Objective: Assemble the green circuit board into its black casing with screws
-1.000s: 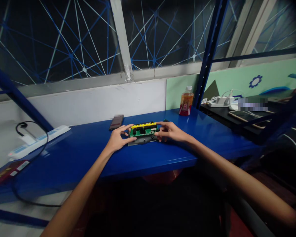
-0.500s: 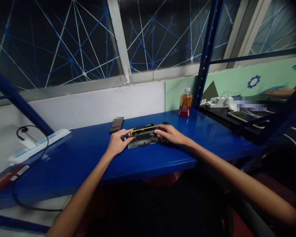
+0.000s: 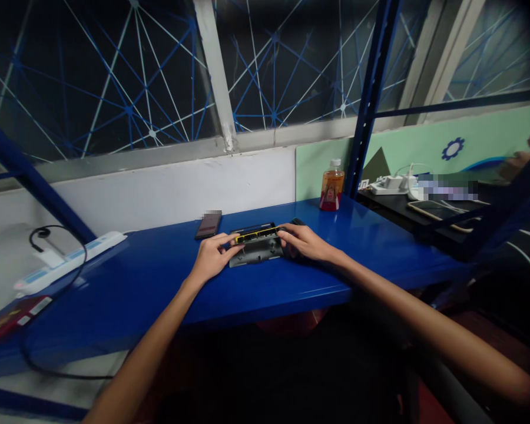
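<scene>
A circuit board with a yellow edge [image 3: 257, 235] is held level between my two hands, over an open dark plastic casing [image 3: 257, 253] on the blue table [image 3: 159, 265]. My left hand [image 3: 212, 254] pinches the board's left end between thumb and fingers. At its right end, my right hand [image 3: 301, 240] grips it the same way, with the lower fingers curled. A small dark object [image 3: 297, 221] lies just behind my right hand, mostly hidden.
A phone [image 3: 209, 224] lies behind my left hand. A drink bottle [image 3: 332, 185] stands at the back right. On the left are a white power strip [image 3: 70, 264], a black cable and a red box [image 3: 15, 320]. Another person's hand [image 3: 516, 165] shows at far right.
The board has tipped slightly, so less of its green face shows. My hands have hardly moved. At far right the other person's hand has shifted back and to the right.
</scene>
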Demonstrator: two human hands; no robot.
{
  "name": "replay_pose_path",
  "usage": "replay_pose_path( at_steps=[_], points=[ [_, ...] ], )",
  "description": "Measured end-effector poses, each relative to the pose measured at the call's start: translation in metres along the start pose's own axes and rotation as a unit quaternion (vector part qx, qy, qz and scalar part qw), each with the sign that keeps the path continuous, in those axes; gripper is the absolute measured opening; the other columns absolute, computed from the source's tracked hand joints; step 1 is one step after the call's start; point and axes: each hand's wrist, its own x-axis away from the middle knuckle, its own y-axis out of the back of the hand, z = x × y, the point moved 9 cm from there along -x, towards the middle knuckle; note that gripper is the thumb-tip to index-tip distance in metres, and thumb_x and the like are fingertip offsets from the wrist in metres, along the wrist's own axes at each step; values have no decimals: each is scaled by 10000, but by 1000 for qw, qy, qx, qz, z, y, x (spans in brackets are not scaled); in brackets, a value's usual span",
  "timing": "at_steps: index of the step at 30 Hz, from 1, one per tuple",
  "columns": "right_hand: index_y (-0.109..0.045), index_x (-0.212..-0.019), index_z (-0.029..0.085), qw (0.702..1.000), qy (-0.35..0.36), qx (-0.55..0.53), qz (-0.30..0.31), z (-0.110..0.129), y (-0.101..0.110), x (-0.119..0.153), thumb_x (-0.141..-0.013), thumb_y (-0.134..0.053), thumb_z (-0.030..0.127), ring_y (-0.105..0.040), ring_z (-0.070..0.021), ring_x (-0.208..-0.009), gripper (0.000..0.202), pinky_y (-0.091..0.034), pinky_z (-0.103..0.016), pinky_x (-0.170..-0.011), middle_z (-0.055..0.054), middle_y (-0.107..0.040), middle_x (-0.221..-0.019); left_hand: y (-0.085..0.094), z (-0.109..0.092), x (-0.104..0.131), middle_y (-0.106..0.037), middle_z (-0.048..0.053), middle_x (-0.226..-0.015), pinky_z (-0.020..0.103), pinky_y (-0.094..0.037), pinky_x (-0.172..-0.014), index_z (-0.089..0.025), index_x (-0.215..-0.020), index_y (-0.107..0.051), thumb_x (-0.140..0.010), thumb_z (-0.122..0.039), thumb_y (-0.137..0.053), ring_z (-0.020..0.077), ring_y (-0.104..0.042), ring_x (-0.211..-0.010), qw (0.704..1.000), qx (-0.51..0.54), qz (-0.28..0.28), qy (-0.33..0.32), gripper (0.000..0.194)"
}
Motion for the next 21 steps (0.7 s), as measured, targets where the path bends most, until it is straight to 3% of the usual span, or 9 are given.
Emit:
replay_pose_path(
  at_steps=[6,10,17,21],
  points=[
    [-553,-875,177,1000,-3,-1,-9,-3,1,-1,-911,-453,551,-556,-120,-492,389,-399,-255,-509,5,-593,-615,3,0,0,-662,33,-782,245,-418,-579,-175,-1002,-732,-844,-375,-635,137,-561,-627,1000,-9,-11,2,272],
    [-541,-831,189,1000,8,22,-18,-1,3,-2,-926,-443,517,-537,-126,-482,355,-394,-268,-538,13,-563,-557,6,-4,0,-662,37,-695,257,-407,-579,-167,-686,-707,-877,-419,-579,143,-557,-591,999,-27,-24,-1,341],
    [-460,-633,199,979,84,177,-49,19,1,2,-974,-366,438,-426,-118,-550,427,-295,-272,-591,0,-502,-584,7,-5,0,-602,4,-522,240,-358,-518,-166,-520,-602,-877,-413,-556,114,-482,-475,999,-26,-8,29,436],
    [-478,-646,191,971,69,222,-58,14,-1,2,-980,-348,437,-390,-113,-539,435,-251,-271,-583,6,-476,-584,2,2,1,-575,-9,-471,229,-355,-502,-168,-494,-548,-865,-396,-559,109,-475,-445,997,15,25,71,436]
  ],
)
